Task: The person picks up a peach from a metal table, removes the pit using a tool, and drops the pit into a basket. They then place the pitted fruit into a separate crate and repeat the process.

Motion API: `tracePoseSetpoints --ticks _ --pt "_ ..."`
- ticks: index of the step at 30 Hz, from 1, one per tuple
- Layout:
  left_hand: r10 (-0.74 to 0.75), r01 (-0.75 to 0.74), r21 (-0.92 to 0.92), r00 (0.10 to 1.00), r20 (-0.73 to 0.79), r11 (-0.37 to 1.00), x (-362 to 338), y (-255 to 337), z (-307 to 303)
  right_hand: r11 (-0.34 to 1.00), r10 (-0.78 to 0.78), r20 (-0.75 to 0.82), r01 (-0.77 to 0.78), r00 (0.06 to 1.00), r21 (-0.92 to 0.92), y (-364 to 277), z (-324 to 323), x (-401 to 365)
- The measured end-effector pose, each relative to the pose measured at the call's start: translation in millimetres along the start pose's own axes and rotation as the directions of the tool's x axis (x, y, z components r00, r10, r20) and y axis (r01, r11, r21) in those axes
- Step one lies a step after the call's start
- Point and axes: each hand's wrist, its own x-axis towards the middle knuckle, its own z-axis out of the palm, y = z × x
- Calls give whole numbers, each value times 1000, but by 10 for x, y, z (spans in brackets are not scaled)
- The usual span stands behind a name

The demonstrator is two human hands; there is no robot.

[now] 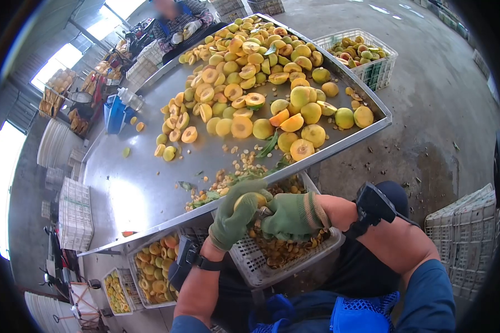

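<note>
My left hand (236,216), in a green glove, is closed around a yellow peach (250,200) just past the near edge of the metal table (133,183). Right beside it, my right hand (291,215), gloved alike, has its fingers curled in against the fruit. Whatever those fingers grip is hidden. Below both hands stands a white crate (250,261) holding peach pits and scraps (286,252). On the table, whole and halved peaches (241,126) lie heaped toward the far side. Loose pits and leaves (228,180) are scattered near the edge.
A raised rim borders the table. Crates of peaches (155,266) stand below at left, and another crate (361,55) stands beyond the right side. Stacked crates (464,238) are at right. A blue container (115,114) sits on the table. Another person (180,25) sits at the far end.
</note>
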Motion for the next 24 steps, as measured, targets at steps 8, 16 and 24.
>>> tracePoseSetpoints --ticks 8,16,24 --pt "128 -133 -19 978 -162 991 -15 72 -14 970 -70 81 49 994 236 -171 23 -23" --pt "220 -212 116 973 -68 970 -8 -11 -94 989 -43 7 41 999 139 -166 58 -39" --pt "286 -281 218 958 9 935 -2 -6 -72 992 -128 -108 128 986 -7 32 69 78"
